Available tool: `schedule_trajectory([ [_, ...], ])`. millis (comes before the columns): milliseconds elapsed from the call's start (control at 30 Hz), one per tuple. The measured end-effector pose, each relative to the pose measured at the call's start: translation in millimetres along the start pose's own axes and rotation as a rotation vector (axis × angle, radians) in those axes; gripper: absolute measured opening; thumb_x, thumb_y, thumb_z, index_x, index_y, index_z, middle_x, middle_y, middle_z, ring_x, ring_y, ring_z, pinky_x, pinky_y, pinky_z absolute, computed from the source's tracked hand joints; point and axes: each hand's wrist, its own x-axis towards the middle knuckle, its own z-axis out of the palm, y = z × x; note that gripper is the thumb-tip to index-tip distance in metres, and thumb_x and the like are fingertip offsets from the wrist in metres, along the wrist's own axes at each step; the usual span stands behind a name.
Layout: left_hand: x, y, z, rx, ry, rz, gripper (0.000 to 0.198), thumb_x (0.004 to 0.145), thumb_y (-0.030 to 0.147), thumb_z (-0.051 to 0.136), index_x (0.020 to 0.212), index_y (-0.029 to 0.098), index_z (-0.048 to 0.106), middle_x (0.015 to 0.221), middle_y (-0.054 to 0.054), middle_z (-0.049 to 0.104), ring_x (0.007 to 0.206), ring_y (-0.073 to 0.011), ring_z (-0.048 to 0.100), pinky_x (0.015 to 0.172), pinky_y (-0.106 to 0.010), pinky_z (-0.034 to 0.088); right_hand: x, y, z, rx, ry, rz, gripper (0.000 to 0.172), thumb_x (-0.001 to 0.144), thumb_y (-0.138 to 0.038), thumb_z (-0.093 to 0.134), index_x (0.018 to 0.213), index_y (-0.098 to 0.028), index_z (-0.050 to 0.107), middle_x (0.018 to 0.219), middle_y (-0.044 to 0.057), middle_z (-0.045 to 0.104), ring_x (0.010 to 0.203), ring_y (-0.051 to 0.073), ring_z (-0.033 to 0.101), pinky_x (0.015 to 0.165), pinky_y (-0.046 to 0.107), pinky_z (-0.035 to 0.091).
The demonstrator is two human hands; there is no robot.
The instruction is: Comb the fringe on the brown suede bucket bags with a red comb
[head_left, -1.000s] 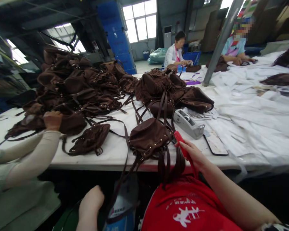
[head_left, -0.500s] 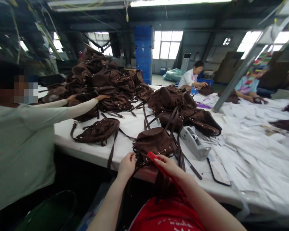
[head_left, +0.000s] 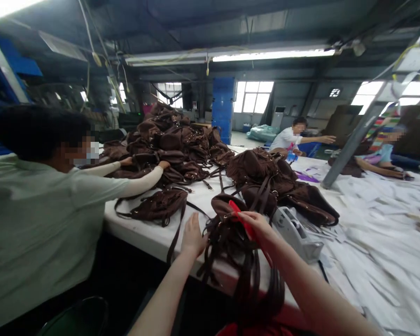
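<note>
- Right hand [head_left: 257, 228] is closed round a red comb [head_left: 243, 219], its toothed end resting against the top of a brown bag [head_left: 227, 219] at the near edge of the table [head_left: 143, 228].
- Left hand [head_left: 192, 235] lies flat with fingers together, touching the bag's left side where the straps [head_left: 252, 280] spill over the table edge.
- Just right of the bag sits a grey tape dispenser [head_left: 296, 231].
- Behind it, more brown bags rise in a big heap [head_left: 168, 144].
- To the left, a person in a pale green top [head_left: 31, 224] reaches both arms into that heap.
- White sheets [head_left: 378, 233] cover the table's right side.
</note>
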Motion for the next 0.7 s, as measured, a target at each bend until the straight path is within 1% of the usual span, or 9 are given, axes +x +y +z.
schedule_trajectory([
  [100,30,14,-21.4,-0.036,0.155,0.192,0.095,0.066,0.033,0.067,0.142,0.009,0.016,0.148,-0.019,0.023,0.138,-0.03,0.016,0.11,-0.047,0.022,-14,-30,-15,0.04,-0.125,-0.1,0.051,0.072,-0.057,0.06,0.098,-0.015,0.07,0.087,0.009,0.07,0.034,0.003,0.035,0.032,0.019,0.021],
  [167,47,30,-42.0,-0.11,0.127,0.33,0.098,0.063,0.036,0.07,0.143,0.012,0.017,0.147,-0.017,0.027,0.137,-0.0293,0.021,0.11,-0.046,0.023,-23,-40,-27,0.063,-0.125,-0.136,0.052,0.073,-0.059,0.055,0.098,-0.016,0.07,0.089,0.01,0.07,0.034,0.005,0.035,0.032,0.021,0.021],
  [233,60,49,-64.4,-0.195,-0.009,0.406,0.087,0.063,0.035,0.069,0.138,0.015,0.031,0.137,-0.014,0.043,0.127,-0.0276,0.039,0.105,-0.042,0.032,-28,-44,-42,0.1,-0.05,-0.14,0.058,0.075,-0.064,0.047,0.1,-0.017,0.068,0.086,0.01,0.07,0.034,0.006,0.034,0.032,0.023,0.022],
  [300,70,67,-81.7,-0.248,-0.194,0.438,0.055,0.07,0.032,0.063,0.122,0.02,0.053,0.116,-0.008,0.06,0.107,-0.0227,0.055,0.094,-0.035,0.042,-26,-42,-58,0.149,0.031,-0.121,0.065,0.079,-0.07,0.035,0.103,-0.018,0.066,0.082,0.01,0.068,0.033,0.007,0.031,0.032,0.024,0.023],
  [367,78,82,-86.4,-0.26,-0.349,0.467,0.028,0.077,0.029,0.054,0.101,0.021,0.065,0.096,-0.003,0.067,0.09,-0.0183,0.06,0.082,-0.029,0.045,-20,-35,-73,0.209,0.064,-0.087,0.067,0.081,-0.07,0.029,0.102,-0.017,0.065,0.079,0.009,0.067,0.032,0.005,0.025,0.032,0.023,0.022],
  [433,84,90,-75.2,-0.233,-0.454,0.468,0.023,0.08,0.032,0.05,0.089,0.021,0.068,0.085,-0.001,0.068,0.08,-0.0165,0.06,0.072,-0.025,0.044,-11,-21,-85,0.274,0.065,-0.03,0.059,0.082,-0.065,0.035,0.095,-0.016,0.065,0.08,0.008,0.067,0.033,0.004,0.024,0.032,0.022,0.022],
  [533,88,90,-39.2,-0.102,-0.513,0.342,0.025,0.079,0.039,0.053,0.083,0.019,0.068,0.077,-0.002,0.068,0.073,-0.0168,0.06,0.065,-0.024,0.042,-4,11,-94,0.262,0.121,0.081,0.047,0.081,-0.057,0.049,0.094,-0.015,0.065,0.084,0.007,0.067,0.035,0.004,0.03,0.033,0.02,0.022],
  [633,91,77,-7.9,0.046,-0.461,0.226,0.029,0.08,0.043,0.053,0.083,0.018,0.067,0.079,-0.005,0.068,0.075,-0.0187,0.06,0.067,-0.026,0.042,-8,49,-96,0.222,0.262,0.117,0.038,0.076,-0.048,0.062,0.091,-0.014,0.064,0.072,0.004,0.065,0.041,0.006,0.041,0.036,0.019,0.028],
  [700,91,71,0.9,0.104,-0.399,0.247,0.032,0.081,0.045,0.051,0.09,0.018,0.066,0.087,-0.007,0.068,0.082,-0.0204,0.061,0.073,-0.028,0.043,-13,69,-97,0.199,0.294,0.153,0.037,0.076,-0.049,0.063,0.09,-0.014,0.063,0.062,0.0,0.061,0.039,0.005,0.04,0.035,0.018,0.026],
])
